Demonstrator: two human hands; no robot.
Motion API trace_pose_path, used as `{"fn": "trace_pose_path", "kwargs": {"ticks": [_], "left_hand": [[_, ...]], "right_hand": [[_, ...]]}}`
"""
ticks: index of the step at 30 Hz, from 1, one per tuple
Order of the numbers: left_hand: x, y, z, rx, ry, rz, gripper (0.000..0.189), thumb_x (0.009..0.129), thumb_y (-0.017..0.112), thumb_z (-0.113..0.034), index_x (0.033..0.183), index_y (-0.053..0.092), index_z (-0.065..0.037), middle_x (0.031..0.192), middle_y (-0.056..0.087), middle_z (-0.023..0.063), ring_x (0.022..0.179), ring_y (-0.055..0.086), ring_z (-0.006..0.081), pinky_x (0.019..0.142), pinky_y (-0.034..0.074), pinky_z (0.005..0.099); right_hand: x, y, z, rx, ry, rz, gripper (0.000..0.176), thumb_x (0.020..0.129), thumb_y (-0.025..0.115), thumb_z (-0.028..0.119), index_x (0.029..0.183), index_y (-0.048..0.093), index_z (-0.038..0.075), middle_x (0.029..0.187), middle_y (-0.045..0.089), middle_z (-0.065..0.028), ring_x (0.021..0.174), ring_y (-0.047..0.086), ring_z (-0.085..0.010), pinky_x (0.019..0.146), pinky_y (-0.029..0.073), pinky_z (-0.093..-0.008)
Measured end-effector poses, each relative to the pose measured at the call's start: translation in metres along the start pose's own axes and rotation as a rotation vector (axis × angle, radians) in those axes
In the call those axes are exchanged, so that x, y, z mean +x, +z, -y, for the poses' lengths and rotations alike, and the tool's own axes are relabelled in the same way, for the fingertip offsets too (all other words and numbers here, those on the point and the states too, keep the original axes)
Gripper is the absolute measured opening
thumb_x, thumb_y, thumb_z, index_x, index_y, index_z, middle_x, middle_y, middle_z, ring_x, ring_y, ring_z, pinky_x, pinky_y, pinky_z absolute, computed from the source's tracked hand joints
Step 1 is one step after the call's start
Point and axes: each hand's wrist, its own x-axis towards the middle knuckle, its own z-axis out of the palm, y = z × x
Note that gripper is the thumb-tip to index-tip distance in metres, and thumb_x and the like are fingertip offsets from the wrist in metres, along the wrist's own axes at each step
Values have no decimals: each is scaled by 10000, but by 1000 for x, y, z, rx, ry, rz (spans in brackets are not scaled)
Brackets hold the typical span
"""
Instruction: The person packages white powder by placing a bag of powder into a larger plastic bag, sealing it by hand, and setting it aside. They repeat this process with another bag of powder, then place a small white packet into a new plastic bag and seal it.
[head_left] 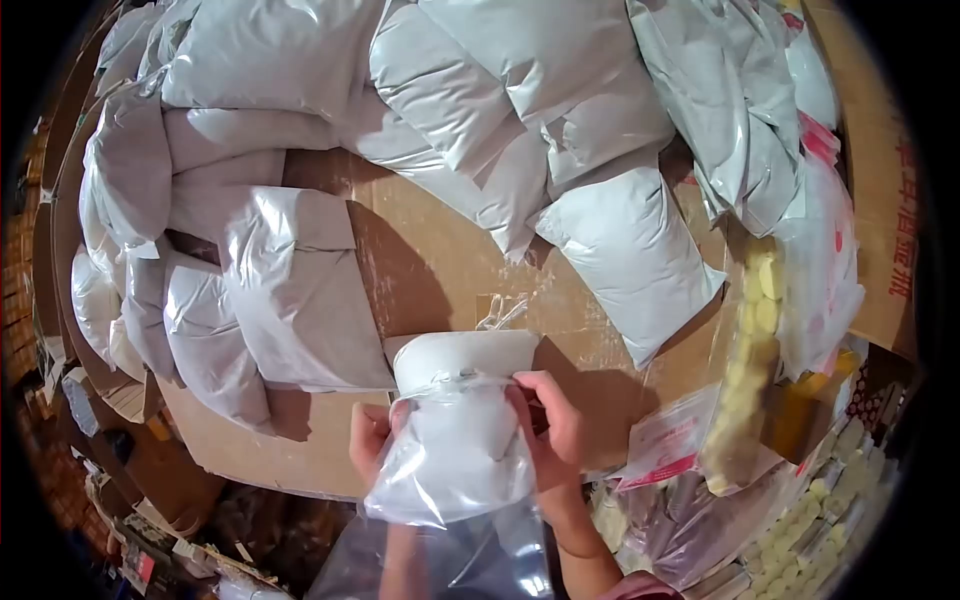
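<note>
Near the front edge of the cardboard, a white-filled pouch [465,352] lies in front of me, its lower part inside a transparent plastic bag [450,500]. My left hand [372,440] is closed on the left side of this bag, fingers curled and partly hidden by the plastic. On the opposite side my right hand [555,425] grips the bag's edge, its thumb and index finger near the rim. The loose end of the plastic hangs toward me over my wrists. A small twisted strip of plastic [503,313] lies just beyond the pouch.
Several filled white bags [290,300] are heaped on the left and along the back. A single white pillow-shaped bag [632,262] lies to the right. Beside it stands a long transparent sleeve of yellowish round pieces [745,380]. A cardboard box flap [870,200] borders the right side.
</note>
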Motion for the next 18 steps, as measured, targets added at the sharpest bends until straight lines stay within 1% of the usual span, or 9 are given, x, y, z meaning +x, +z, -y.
{"fn": "trace_pose_path", "kwargs": {"ticks": [3, 4, 5, 9, 11, 13, 14, 16, 18], "left_hand": [[1, -16, 17, 538, 311, 10, 227, 910, 645, -133, 762, 513, -21, 634, 444, -29, 610, 404, 45, 561, 363, 217], [2, -21, 15, 364, 15, 78, 213, 928, 624, -148, 796, 532, -9, 675, 494, -30, 638, 432, 47, 597, 385, 220], [-6, -24, 8, 202, -158, 143, 198, 929, 620, -148, 819, 545, -2, 729, 548, -16, 671, 473, 56, 627, 400, 206], [-18, -23, 9, 15, -188, 224, 135, 929, 608, -127, 893, 536, -19, 787, 599, 3, 722, 533, 58, 661, 440, 211], [-24, -24, 17, -116, -241, 278, 111, 925, 605, -115, 919, 535, -30, 803, 609, 8, 731, 548, 60, 668, 452, 217], [-30, -28, 32, -233, -325, 327, 100, 919, 606, -109, 937, 536, -40, 823, 620, 15, 737, 562, 63, 672, 461, 223], [-35, -35, 34, -248, -397, 372, 83, 911, 602, -100, 942, 548, -46, 840, 622, 13, 746, 563, 67, 671, 463, 226], [-33, -40, 31, -127, -393, 413, 72, 903, 609, -89, 935, 559, -49, 829, 621, 4, 747, 562, 66, 662, 463, 226], [-32, -43, 29, -6, -300, 396, 81, 873, 631, -60, 919, 573, -27, 882, 629, 37, 784, 570, 85, 674, 460, 220]], "right_hand": [[-11, 14, -20, -338, -276, -303, 102, 921, 592, 98, 950, 586, 0, 800, 594, -114, 677, 562, -176, 637, 451, -294], [-16, 12, -25, -317, -211, -270, 94, 921, 591, 97, 937, 582, 5, 789, 582, -107, 674, 545, -169, 639, 445, -289], [-20, 7, -28, -295, -150, -234, 87, 922, 590, 95, 923, 579, 9, 778, 570, -100, 670, 527, -162, 642, 439, -284], [-31, 1, -45, 76, 131, -91, 92, 936, 575, 98, 888, 560, 20, 742, 519, -53, 671, 457, -110, 637, 413, -256], [-42, -1, -58, 397, 131, 30, 70, 959, 535, 90, 925, 551, 32, 805, 550, 21, 720, 462, -45, 652, 409, -210], [-55, 2, -66, 572, 143, 40, 60, 960, 525, 79, 947, 557, 30, 817, 569, 21, 735, 487, -40, 659, 415, -200], [-60, 0, -67, 569, 183, 61, 57, 958, 525, 72, 949, 560, 28, 820, 574, 18, 748, 494, -39, 670, 420, -203], [-66, -6, -64, 572, 256, 98, 54, 953, 526, 60, 952, 566, 24, 825, 582, 11, 772, 508, -38, 690, 429, -208], [-69, -14, -68, 325, 275, 128, 50, 937, 534, 37, 959, 575, 20, 838, 599, -14, 780, 534, -73, 721, 437, -223]]}}
